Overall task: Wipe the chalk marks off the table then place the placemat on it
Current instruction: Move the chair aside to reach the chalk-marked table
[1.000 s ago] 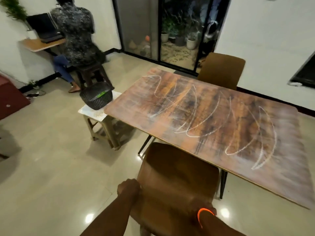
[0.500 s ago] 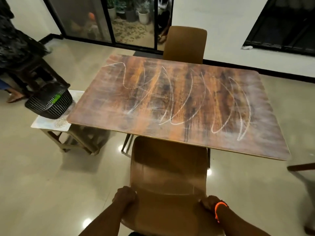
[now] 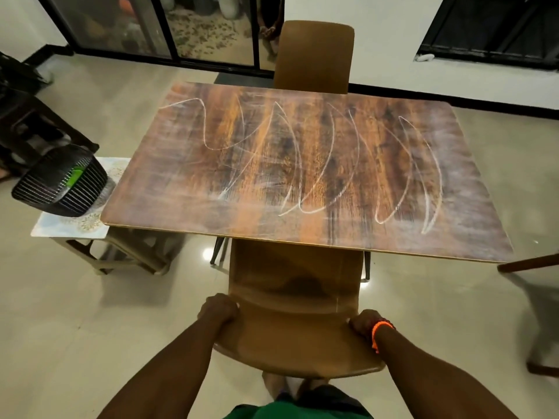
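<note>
Chalk marks [image 3: 302, 164] loop in white across the wood-grain top of the table [image 3: 187, 207], from a wavy line at the far left to long curved strokes near the right end; none are wiped. The placemat [image 3: 72, 225], pale with a gold pattern, lies on a low stool [image 3: 121, 255] just beside the table's left edge, partly under a black slatted basket [image 3: 60, 182] that holds something green.

Your hands grip the back of the brown chair [image 3: 296, 297] that stands at the table's near edge. Your left hand [image 3: 219, 308] curls over the backrest's left edge, knuckles up; your right hand [image 3: 364, 323], with an orange band [image 3: 379, 328] at the wrist, clamps the right edge. Both forearms reach forward from the bottom of the view, roughly straight.

A second brown chair [image 3: 314, 55] stands at the far side. The floor [image 3: 60, 328] is glossy beige tile with light reflections. Beyond are dark-framed glass doors [image 3: 151, 25] and a white wall [image 3: 384, 34].
</note>
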